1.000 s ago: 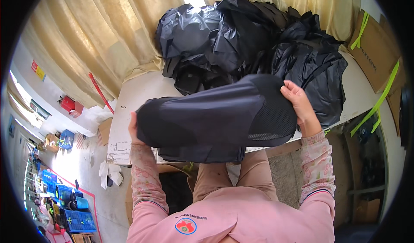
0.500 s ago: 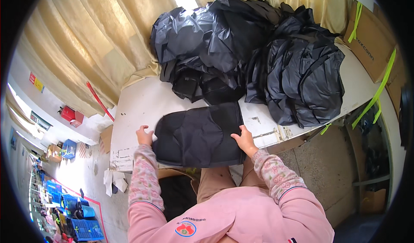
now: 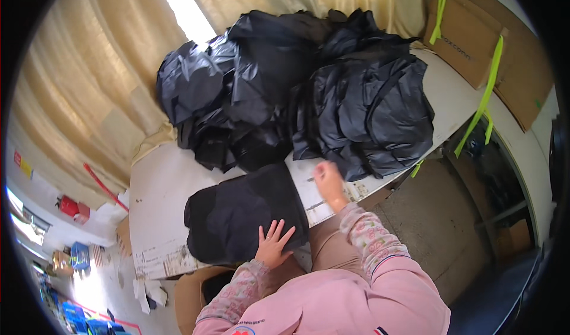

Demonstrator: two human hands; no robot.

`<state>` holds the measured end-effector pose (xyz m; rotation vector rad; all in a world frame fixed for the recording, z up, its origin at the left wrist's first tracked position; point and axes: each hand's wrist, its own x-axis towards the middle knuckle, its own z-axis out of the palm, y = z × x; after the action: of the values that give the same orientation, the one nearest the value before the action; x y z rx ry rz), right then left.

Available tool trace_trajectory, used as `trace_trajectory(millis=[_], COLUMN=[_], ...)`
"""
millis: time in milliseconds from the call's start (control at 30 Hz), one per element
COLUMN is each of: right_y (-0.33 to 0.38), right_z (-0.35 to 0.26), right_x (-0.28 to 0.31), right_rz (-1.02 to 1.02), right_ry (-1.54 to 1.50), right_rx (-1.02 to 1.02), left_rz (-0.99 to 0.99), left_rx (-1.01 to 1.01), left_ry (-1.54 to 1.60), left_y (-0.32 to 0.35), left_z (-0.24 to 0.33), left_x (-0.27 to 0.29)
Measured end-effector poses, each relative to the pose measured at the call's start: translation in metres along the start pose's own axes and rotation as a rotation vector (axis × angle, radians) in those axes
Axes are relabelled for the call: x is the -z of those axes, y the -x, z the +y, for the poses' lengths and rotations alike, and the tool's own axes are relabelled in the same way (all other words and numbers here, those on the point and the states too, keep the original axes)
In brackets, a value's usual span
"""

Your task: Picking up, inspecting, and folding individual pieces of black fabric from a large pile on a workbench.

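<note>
Near the table's front edge lies a flat black fabric piece (image 3: 237, 210), with rounded corners on its left side and a straight right edge. My left hand (image 3: 273, 243) rests flat on its lower right part, fingers spread. My right hand (image 3: 328, 183) is over the table between that piece and a heap of glossy black sheets (image 3: 374, 109). Its fingers look curled but are smeared by motion, so whether they hold anything cannot be made out. More black sheets (image 3: 261, 62) are heaped at the back, and layers within both heaps overlap.
The white table (image 3: 160, 186) has a worn front edge. Behind it hang beige curtains (image 3: 89, 79). Cardboard sheets (image 3: 469, 38) with yellow-green straps (image 3: 490, 85) stand at the right. Below the table's front is an open cardboard box (image 3: 187, 293). Blue crates (image 3: 80, 255) stand far left.
My left hand has gone from the fabric piece's left edge to lie flat on its lower right part. My right hand has let go of the right edge and moved toward the heap. The view has shifted.
</note>
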<state>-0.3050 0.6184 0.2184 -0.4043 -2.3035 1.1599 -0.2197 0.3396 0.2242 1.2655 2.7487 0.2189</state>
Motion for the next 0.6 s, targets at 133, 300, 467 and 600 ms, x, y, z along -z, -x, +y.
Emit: trace_trajectory(millis=[133, 300, 467, 600], right_y=[-0.083, -0.106, -0.092, -0.038], right_z=[0.054, 0.126, 0.137, 0.073], right_x=[0.103, 0.148, 0.154, 0.142], right_rz=[0.580, 0.419, 0.406, 0.171], right_ry=[0.384, 0.562, 0.251, -0.059], right_rx=[0.011, -0.290, -0.124, 0.190], left_rz=[-0.012, -0.018, -0.039, 0.030], left_rx=[0.000, -0.002, 0.013, 0.079], left_ry=[0.025, 0.048, 0.115, 0.740], left_y=[-0.006, -0.003, -0.002, -0.028], left_z=[0.005, 0.006, 0.002, -0.020], left_x=[0.003, -0.001, 0.002, 0.024])
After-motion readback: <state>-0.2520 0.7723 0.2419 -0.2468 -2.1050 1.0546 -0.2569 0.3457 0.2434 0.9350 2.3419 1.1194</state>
